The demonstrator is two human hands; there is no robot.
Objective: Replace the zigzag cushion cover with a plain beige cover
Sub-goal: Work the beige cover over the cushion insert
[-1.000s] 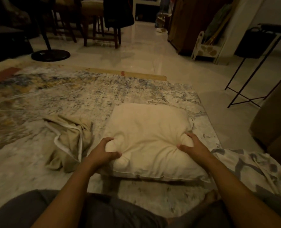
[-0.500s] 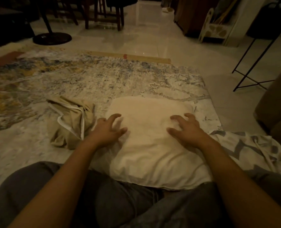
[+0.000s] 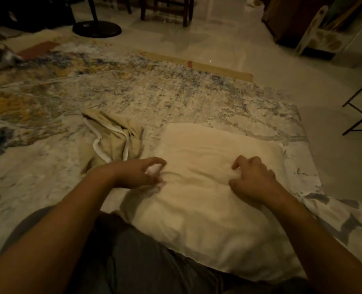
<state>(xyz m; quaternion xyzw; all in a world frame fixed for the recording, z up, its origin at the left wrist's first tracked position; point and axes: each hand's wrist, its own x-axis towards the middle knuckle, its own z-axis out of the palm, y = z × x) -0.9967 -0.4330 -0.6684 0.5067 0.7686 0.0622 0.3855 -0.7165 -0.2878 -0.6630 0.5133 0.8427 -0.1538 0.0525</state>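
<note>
Fingers (image 3: 155, 160) pinch the cushion (image 3: 207, 209) on a mottled rug (image 3: 176, 98), pale floor (image 3: 218, 43) beyond.

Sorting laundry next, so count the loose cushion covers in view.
2: the beige cover crumpled on the rug left of the cushion, the zigzag cover right of it. Others may be hidden.

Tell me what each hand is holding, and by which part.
Both grip the bare cushion insert: left hand bunches fabric at its left edge, right hand bunches its top face toward the right.
</note>
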